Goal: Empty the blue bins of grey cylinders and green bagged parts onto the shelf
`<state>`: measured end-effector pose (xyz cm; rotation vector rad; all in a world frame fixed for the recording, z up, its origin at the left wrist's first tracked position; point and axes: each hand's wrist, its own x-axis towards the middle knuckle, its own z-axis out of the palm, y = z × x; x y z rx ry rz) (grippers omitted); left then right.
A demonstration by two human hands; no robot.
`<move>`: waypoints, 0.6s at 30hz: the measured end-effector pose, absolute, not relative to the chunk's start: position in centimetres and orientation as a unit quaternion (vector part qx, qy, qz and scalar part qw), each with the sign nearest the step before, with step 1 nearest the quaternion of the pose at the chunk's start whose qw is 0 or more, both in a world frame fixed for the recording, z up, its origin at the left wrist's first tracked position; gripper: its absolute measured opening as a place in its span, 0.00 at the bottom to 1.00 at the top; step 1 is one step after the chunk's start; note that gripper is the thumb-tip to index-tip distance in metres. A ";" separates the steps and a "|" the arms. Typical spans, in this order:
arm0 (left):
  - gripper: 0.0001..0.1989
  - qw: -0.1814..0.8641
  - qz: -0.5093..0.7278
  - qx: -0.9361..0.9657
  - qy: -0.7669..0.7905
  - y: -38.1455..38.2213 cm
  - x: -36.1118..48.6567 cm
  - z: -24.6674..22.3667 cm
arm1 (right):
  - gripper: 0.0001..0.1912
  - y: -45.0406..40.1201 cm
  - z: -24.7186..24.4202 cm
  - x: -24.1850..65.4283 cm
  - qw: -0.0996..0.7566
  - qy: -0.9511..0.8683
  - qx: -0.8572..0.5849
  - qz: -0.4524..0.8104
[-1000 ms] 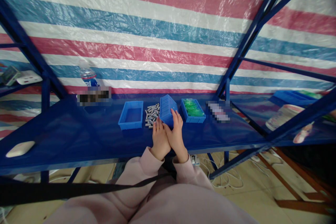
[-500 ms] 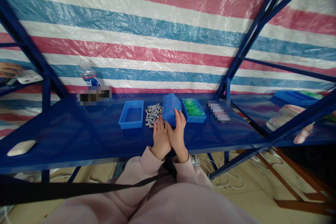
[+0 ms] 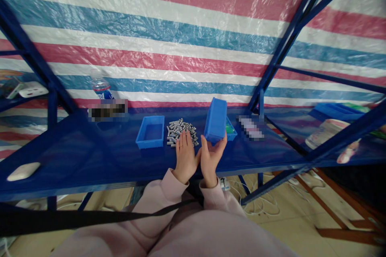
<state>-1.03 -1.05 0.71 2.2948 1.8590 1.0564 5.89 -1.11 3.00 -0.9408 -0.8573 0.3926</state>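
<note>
My right hand grips the near end of a blue plastic bin, thumb on one side and fingers on the other. The bin is tilted up on its side and partly hides a second blue bin with green items in it. My left hand lies flat, fingers stretched out, at the near edge of a pile of small grey cylinders that look like batteries. To the left of the pile stands an empty blue bin.
A water bottle stands at the back left near a blurred-out object. A white object lies at the left of the blue table. Another blurred-out item lies on the right, before the blue frame post.
The bin in my right hand has moved right, from beside the pile to over the green items' bin. More of the grey pile shows. My left hand has barely moved.
</note>
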 end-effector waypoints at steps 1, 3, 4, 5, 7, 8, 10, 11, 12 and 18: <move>0.35 0.018 0.368 0.727 0.580 -1.1 -1.0 0.9 | 0.39 -1.2 3.1 6.0 0.799 -0.372 -0.427 0.203; 0.31 0.056 0.429 0.719 0.543 -1.2 -1.1 1.5 | 0.36 -1.2 3.0 6.1 0.812 -0.327 -0.416 0.247; 0.29 0.077 0.456 0.717 0.522 -1.3 -1.1 1.8 | 0.35 -1.2 2.8 6.2 0.813 -0.309 -0.411 0.275; 0.27 0.099 0.479 0.715 0.500 -1.5 -1.1 2.1 | 0.34 -1.3 2.6 6.1 0.810 -0.293 -0.405 0.307; 0.25 0.139 0.514 0.704 0.471 -1.8 -1.3 2.7 | 0.35 -1.4 1.9 5.8 0.799 -0.264 -0.395 0.368; 0.25 0.154 0.527 0.695 0.465 -2.0 -1.4 3.0 | 0.36 -1.5 1.6 5.5 0.791 -0.255 -0.393 0.393; 0.23 0.167 0.547 0.676 0.465 -2.3 -1.7 3.6 | 0.37 -1.7 1.1 4.8 0.774 -0.254 -0.391 0.428; 0.21 0.167 0.555 0.668 0.467 -2.4 -2.0 3.8 | 0.36 -1.9 1.0 4.4 0.767 -0.263 -0.385 0.441; 0.18 0.160 0.563 0.662 0.467 -2.5 -2.3 4.1 | 0.35 -2.0 1.1 4.1 0.760 -0.276 -0.373 0.455; 0.13 0.088 0.586 0.644 0.484 -1.9 -5.7 5.1 | 0.24 -2.5 2.5 3.2 0.720 -0.368 -0.297 0.507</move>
